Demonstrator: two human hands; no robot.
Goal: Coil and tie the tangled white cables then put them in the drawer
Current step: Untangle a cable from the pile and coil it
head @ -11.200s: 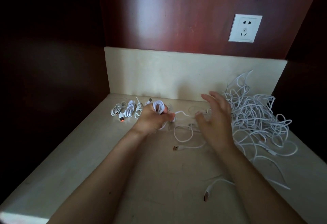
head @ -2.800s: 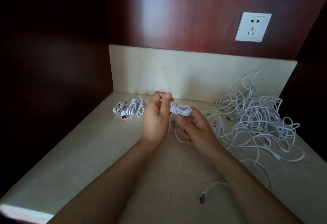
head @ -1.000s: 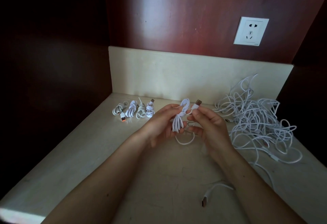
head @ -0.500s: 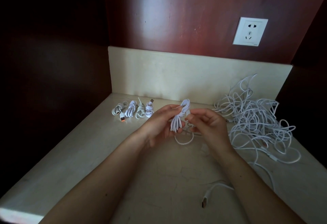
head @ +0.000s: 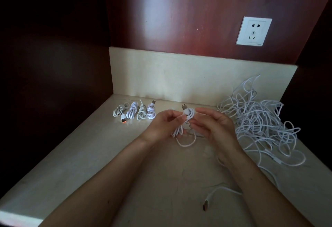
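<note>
Both hands pinch a white coil above mid-counter: left hand and right hand flank it equally. It stands upright, plug on top, its tail apparently loose below. The tangle fills the right edge.

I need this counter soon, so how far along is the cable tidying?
Done: four tied coils lie in a row at the back left. In hand: a fifth coil, its plug sticking up, pinched between the left hand and right hand. Left: the big tangled pile on the right, a loose plug near the front, and putting everything away; no drawer is in view.
</note>
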